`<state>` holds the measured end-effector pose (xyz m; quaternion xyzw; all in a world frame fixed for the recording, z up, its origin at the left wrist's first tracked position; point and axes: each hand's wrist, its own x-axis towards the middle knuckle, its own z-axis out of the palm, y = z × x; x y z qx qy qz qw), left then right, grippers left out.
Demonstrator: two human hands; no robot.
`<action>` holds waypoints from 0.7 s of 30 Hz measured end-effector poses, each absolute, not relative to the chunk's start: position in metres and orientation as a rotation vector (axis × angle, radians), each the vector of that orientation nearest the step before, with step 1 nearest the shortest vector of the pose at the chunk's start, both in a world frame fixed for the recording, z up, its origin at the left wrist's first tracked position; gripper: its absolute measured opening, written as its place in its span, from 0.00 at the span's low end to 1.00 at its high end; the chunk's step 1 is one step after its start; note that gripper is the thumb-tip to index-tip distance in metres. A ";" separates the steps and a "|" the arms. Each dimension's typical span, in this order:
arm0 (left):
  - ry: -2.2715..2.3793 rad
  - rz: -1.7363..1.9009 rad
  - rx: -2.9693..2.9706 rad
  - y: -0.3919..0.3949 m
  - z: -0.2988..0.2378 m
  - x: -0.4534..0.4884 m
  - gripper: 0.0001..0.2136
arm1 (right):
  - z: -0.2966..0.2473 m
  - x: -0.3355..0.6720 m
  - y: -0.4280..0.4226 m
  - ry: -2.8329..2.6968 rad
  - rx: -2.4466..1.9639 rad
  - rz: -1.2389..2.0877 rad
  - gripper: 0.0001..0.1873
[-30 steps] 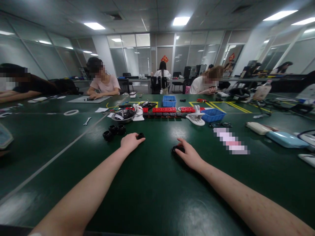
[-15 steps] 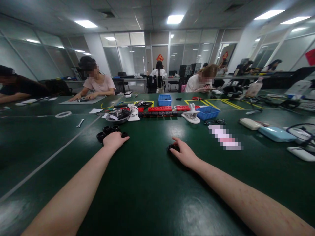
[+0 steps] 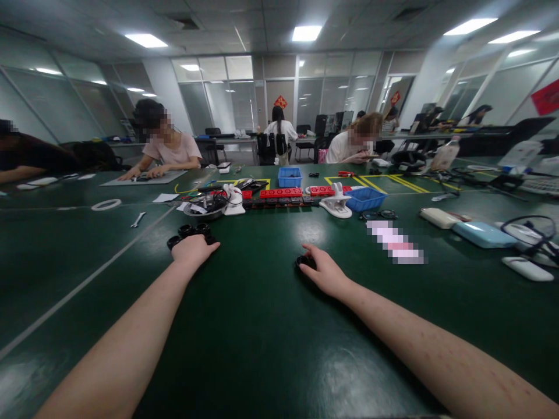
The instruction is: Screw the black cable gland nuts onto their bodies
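Note:
My left hand (image 3: 192,251) rests on the green table, curled over a small black round part (image 3: 211,239) that shows partly past its fingers. Several more black round parts (image 3: 186,230) sit close together just beyond and to the left of that hand; they look like short hollow caps or rings, though the exact kind is unclear. Farther right, my right hand (image 3: 325,270) has its thumb and fingers around another black round part (image 3: 301,261) on the tabletop. Its index finger reaches over the far side. The palm side of both hands is hidden.
Beyond my hands stand a metal bowl (image 3: 203,212) of dark items, white clip stands (image 3: 336,203), a row of red blocks (image 3: 280,192) and blue bins (image 3: 365,199). A wrench (image 3: 138,219) lies left. Right are glasses (image 3: 378,215) and a light-blue case (image 3: 484,234). Co-workers sit across the table.
My left hand has shifted slightly left, bringing its black round part closer to the grouped ones. My right hand stays around its part. The whole view has turned a little.

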<state>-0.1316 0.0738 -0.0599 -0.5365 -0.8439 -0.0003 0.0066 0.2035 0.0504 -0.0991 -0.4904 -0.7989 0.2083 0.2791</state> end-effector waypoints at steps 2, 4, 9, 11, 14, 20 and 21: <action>-2.640 0.001 -1.663 0.074 -0.060 -0.132 0.25 | -0.099 0.204 0.050 -2.153 -1.317 0.548 0.26; -2.642 0.000 -1.648 0.074 -0.060 -0.133 0.25 | -0.099 0.203 0.050 -2.162 -1.317 0.537 0.26; -2.646 -0.003 -1.632 0.073 -0.059 -0.135 0.24 | -0.099 0.203 0.050 -2.185 -1.309 0.506 0.25; -2.653 0.004 -1.619 0.073 -0.059 -0.136 0.24 | -0.100 0.203 0.050 -2.194 -1.305 0.497 0.23; -2.663 0.015 -1.593 0.073 -0.058 -0.134 0.25 | -0.100 0.203 0.050 -2.206 -1.298 0.486 0.21; -2.658 0.026 -1.590 0.068 -0.053 -0.130 0.27 | -0.099 0.204 0.050 -2.232 -1.272 0.473 0.18; -2.654 0.026 -1.593 0.067 -0.051 -0.130 0.27 | -0.099 0.204 0.050 -2.235 -1.269 0.471 0.18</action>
